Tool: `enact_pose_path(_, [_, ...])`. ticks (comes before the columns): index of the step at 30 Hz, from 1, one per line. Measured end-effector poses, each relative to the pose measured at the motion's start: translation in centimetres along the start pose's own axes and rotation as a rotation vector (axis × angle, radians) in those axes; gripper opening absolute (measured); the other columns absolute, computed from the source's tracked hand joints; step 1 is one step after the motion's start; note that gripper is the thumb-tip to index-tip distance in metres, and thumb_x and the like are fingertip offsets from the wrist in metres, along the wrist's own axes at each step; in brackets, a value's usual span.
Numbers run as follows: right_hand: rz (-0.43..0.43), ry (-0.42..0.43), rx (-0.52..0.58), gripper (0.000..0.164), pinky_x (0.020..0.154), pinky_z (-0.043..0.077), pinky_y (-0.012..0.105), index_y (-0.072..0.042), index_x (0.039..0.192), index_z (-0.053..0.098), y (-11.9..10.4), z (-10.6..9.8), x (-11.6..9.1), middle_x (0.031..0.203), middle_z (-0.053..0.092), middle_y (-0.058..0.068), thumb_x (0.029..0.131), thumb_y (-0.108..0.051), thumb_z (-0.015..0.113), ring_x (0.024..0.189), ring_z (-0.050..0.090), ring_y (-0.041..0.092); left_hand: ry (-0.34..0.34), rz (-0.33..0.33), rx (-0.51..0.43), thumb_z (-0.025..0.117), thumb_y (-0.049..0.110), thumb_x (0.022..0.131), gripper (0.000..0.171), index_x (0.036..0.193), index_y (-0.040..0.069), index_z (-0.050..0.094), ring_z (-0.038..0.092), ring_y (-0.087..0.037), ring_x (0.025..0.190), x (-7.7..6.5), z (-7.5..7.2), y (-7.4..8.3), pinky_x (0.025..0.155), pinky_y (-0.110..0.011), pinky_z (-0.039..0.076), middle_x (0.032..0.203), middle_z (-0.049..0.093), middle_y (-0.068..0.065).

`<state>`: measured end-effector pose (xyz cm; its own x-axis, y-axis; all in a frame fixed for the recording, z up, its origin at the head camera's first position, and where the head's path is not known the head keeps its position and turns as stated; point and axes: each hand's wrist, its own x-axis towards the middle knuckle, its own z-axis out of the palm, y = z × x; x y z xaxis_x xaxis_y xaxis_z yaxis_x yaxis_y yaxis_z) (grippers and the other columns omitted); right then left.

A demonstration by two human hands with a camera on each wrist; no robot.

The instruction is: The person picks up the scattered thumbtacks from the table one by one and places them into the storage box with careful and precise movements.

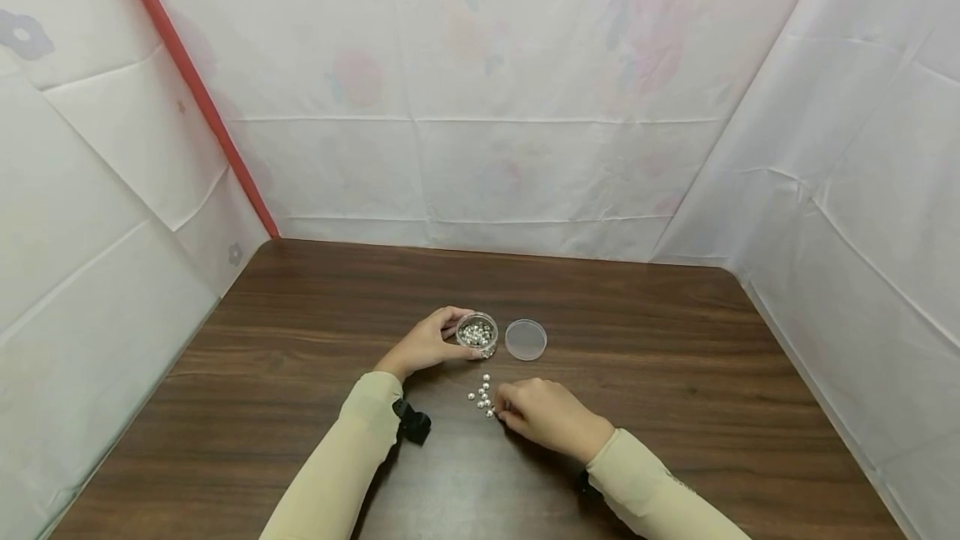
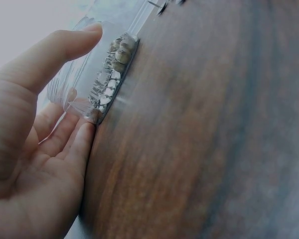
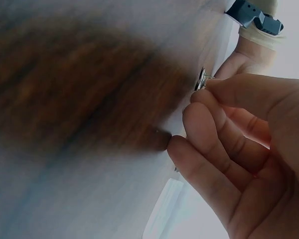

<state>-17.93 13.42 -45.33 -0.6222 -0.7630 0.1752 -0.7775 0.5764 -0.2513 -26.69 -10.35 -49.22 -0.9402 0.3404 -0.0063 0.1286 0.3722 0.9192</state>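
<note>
My left hand (image 1: 426,345) grips a clear round jar (image 2: 72,82) standing on the table, thumb on the near side and fingers round the back. Inside the jar lie many silver thumbtacks (image 1: 476,333); in the left wrist view their domed heads (image 2: 120,56) and pins show through the wall. A small group of loose thumbtacks (image 1: 484,396) lies on the wood in front of the jar. At the right edge of that group is my right hand (image 1: 551,417). Its thumb and index finger pinch a thumbtack (image 3: 202,79), partly hidden by the fingertips; the other fingers are bent.
A clear round lid (image 1: 526,340) lies flat on the table just right of the jar. The dark wood table (image 1: 337,298) reaches back to a white patterned curtain (image 1: 480,90), with more cloth at both sides. A black wrist camera (image 1: 412,422) sits on the left sleeve.
</note>
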Motion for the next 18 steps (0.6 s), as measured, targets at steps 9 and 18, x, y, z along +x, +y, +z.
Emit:
enact_pose_path(9, [0.017,-0.024,0.059,0.005,0.052,0.050,0.017,-0.016,0.088,0.062,0.3,-0.3,0.1,0.074,0.062,-0.009,0.087,-0.017,0.066,0.062,0.049,-0.004,-0.013,0.006,-0.007,0.084,0.036,0.066,0.067,0.124,0.028,0.052,0.049,-0.010,0.113,-0.1,-0.1,0.1,0.100,-0.036,0.046,0.124,0.049,0.002])
enact_pose_path(18, [0.065,0.035,0.029,0.006,0.049,0.049,0.019,-0.018,0.086,0.061,0.9,-1.6,0.9,0.069,0.059,-0.011,0.086,-0.019,0.066,0.058,0.048,-0.004,0.000,0.021,-0.001,0.084,0.037,0.065,0.068,0.124,0.027,0.053,0.049,-0.013,0.115,-0.3,0.0,0.3,0.101,-0.038,0.045,0.126,0.048,0.000])
